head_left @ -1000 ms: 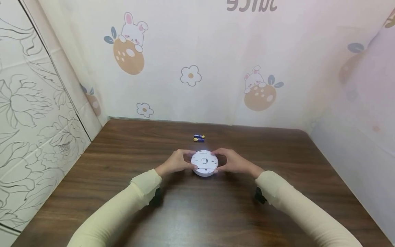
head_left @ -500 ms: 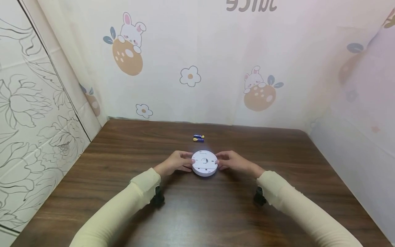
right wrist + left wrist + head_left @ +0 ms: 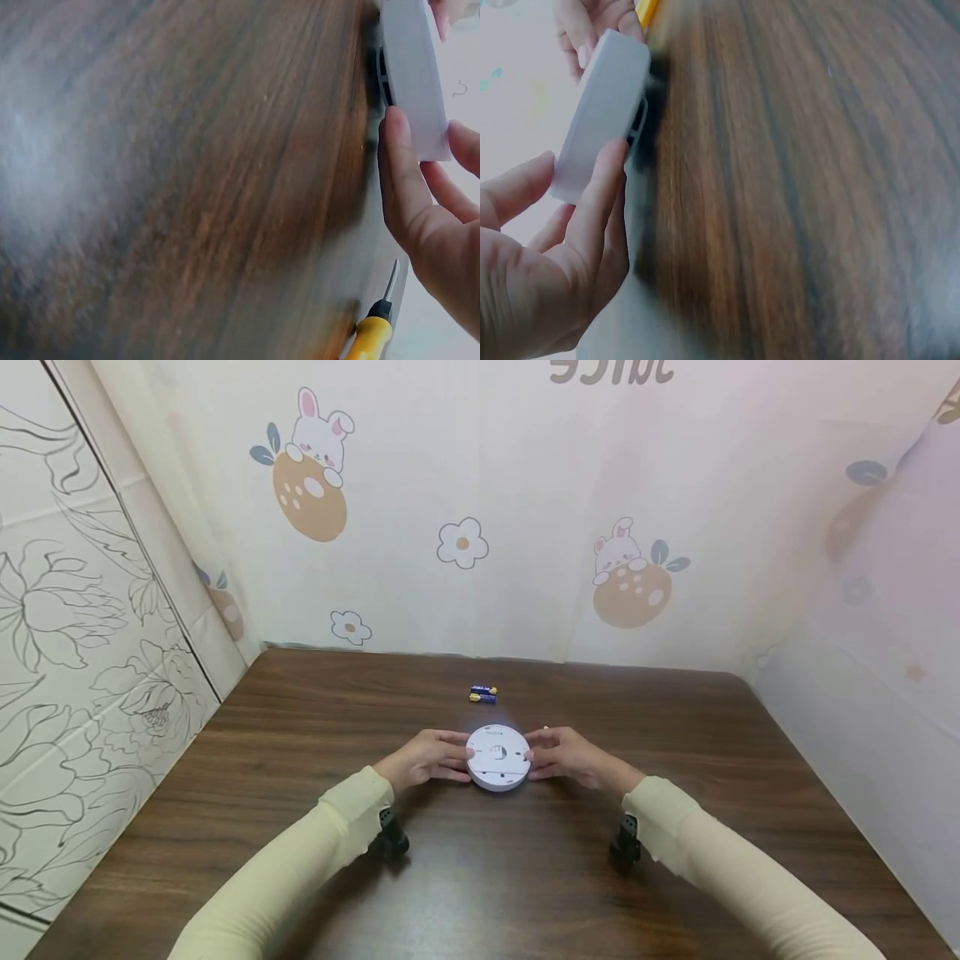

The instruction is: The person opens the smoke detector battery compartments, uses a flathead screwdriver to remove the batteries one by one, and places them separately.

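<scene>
Both hands hold a round white smoke alarm point(image 3: 498, 758) by opposite sides, its flat slotted back facing up. My left hand point(image 3: 423, 758) grips the left rim, thumb at the upper edge and fingers along the side. My right hand point(image 3: 576, 757) grips the right rim in the same way. From the left wrist, the smooth side wall of the alarm point(image 3: 604, 112) shows, with fingertips curled toward its dark-slotted underside. In the right wrist view, the alarm point(image 3: 414, 75) is pinched between the thumb and fingers of the right hand point(image 3: 442, 225).
Two blue-and-yellow batteries point(image 3: 483, 695) lie side by side behind the alarm on the brown wooden table point(image 3: 480, 877). A screwdriver point(image 3: 371, 334) with a yellow handle lies near the right hand, mostly hidden in the head view. A printed curtain point(image 3: 525, 485) hangs at the back.
Both hands have shifted from spanning the alarm's front and back edges to gripping its left and right sides, thumbs near the top edge. The wrists have rolled, showing more of the wrist cameras.
</scene>
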### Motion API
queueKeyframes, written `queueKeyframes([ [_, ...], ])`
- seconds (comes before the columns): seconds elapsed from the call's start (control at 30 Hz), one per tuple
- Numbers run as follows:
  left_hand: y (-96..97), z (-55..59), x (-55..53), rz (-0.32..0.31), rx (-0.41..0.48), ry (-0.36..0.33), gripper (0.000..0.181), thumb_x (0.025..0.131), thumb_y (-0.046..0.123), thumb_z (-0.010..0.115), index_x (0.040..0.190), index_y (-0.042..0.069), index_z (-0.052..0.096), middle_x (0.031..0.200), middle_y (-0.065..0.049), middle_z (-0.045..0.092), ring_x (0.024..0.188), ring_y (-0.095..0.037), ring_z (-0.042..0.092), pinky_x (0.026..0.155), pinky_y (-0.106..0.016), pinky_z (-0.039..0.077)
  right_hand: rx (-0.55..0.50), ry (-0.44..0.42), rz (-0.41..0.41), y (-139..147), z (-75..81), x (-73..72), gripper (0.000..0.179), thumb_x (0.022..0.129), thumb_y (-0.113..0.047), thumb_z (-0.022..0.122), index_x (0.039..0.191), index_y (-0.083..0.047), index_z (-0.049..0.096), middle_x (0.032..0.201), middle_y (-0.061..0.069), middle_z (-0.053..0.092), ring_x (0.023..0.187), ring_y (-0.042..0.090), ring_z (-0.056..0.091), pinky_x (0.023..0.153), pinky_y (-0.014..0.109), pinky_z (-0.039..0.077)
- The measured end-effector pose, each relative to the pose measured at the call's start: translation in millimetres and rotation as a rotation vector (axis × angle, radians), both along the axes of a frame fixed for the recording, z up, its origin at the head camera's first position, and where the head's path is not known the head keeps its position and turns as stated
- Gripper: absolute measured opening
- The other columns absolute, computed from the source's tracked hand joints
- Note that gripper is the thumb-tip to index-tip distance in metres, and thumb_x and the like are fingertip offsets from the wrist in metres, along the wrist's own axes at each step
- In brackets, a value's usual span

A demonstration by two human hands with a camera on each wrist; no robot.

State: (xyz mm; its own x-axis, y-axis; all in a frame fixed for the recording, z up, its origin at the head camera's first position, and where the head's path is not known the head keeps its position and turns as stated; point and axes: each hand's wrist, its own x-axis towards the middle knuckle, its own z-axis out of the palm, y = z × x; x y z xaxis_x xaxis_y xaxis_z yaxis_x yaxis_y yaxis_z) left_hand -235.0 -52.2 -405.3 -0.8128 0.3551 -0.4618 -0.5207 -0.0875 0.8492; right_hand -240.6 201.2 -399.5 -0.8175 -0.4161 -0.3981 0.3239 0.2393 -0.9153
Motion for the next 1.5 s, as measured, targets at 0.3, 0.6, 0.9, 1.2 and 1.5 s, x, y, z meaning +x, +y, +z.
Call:
queueKeyframes([
  [0.3, 5.6, 4.2, 3.8, 0.075, 0.031, 0.002, 0.041, 0.082, 0.006, 0.06, 0.122, 0.002, 0.05, 0.106, -0.017, 0.057, 0.089, -0.028, 0.058, 0.075, -0.044, 0.051, -0.093, -0.043, -0.115, -1.6, 1.7, 3.0, 0.052, 0.078, -0.003, 0.063, 0.126, -0.009, 0.044, 0.117, 0.019, 0.048, 0.09, 0.029, 0.058, 0.079, 0.044, 0.049],
  [0.6, 11.1, 4.0, 4.3, 0.218, 0.036, 0.02, 0.041, 0.085, 0.02, 0.059, 0.12, 0.001, 0.05, 0.116, -0.018, 0.05, 0.098, -0.033, 0.053, 0.075, -0.048, 0.05, -0.104, 0.1, -0.11, -6.8, 7.3, 7.6, 0.045, 0.077, -0.003, 0.065, 0.12, -0.009, 0.051, 0.116, 0.017, 0.051, 0.093, 0.029, 0.058, 0.079, 0.048, 0.048],
  [0.9, 11.8, 8.8, 4.4, 0.298, 0.045, 0.079, 0.037, 0.08, 0.016, 0.065, 0.112, 0.001, 0.056, 0.096, -0.014, 0.06, 0.08, -0.022, 0.06, 0.073, -0.044, 0.052, -0.07, 0.288, -0.097, -10.3, 7.6, 11.4, 0.039, 0.08, -0.02, 0.065, 0.117, -0.011, 0.054, 0.116, 0.011, 0.053, 0.097, 0.026, 0.056, 0.078, 0.047, 0.048],
  [1.2, 10.8, 10.5, 5.0, 0.294, -0.012, 0.23, 0.039, 0.071, 0.023, 0.072, 0.104, 0.005, 0.061, 0.107, -0.011, 0.054, 0.093, -0.021, 0.056, 0.079, -0.036, 0.051, -0.136, 0.201, -0.256, -20.1, 16.1, 16.4, 0.047, 0.077, -0.036, 0.065, 0.112, -0.006, 0.056, 0.111, 0.014, 0.054, 0.097, 0.027, 0.055, 0.082, 0.049, 0.046],
  [1.5, 3.4, 4.3, 4.8, 0.15, -0.009, 0.277, 0.051, 0.07, 0.021, 0.073, 0.114, 0.005, 0.056, 0.116, -0.011, 0.051, 0.102, -0.021, 0.052, 0.092, -0.034, 0.042, -0.175, 0.207, -0.26, -19.9, 13.9, 16.8, 0.052, 0.077, -0.031, 0.067, 0.118, -0.005, 0.051, 0.121, 0.009, 0.046, 0.108, 0.025, 0.048, 0.093, 0.04, 0.04],
])
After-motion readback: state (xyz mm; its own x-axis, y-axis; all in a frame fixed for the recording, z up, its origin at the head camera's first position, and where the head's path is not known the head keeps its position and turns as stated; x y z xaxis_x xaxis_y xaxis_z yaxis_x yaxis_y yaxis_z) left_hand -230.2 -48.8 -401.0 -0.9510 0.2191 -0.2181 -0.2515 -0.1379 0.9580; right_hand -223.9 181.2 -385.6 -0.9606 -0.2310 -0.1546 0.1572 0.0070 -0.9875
